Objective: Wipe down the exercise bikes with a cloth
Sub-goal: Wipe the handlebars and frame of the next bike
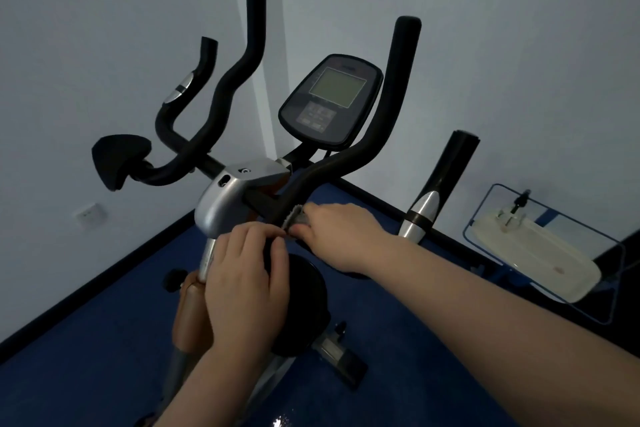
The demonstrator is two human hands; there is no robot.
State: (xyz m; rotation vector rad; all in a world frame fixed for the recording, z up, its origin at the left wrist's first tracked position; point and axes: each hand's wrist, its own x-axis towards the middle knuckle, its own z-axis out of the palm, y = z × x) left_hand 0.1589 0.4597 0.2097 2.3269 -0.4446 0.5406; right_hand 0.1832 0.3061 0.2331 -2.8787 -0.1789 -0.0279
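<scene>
Between the fingertips of both hands: grey cloth (293, 220), small, bunched, pressed against the lower bend of the black handlebar (349, 152) of the exercise bike (221, 204). Right hand (337, 236): fingers curled, gripping the cloth from the right. Left hand (246, 274): fingers bent, thumb and forefinger pinching the cloth's left edge just beside the silver stem housing. Above the fingers: console (330, 99) with grey screen and keypad, tilted toward the viewer. Left of the fingers: second set of curved grips and a black pad. Below the fingers: black round knob, silver post, base foot. Surface: blue floor (86, 357) with black skirting. Room: pale walls meeting in a corner; white object in a blue wire frame (540, 250) at right.
</scene>
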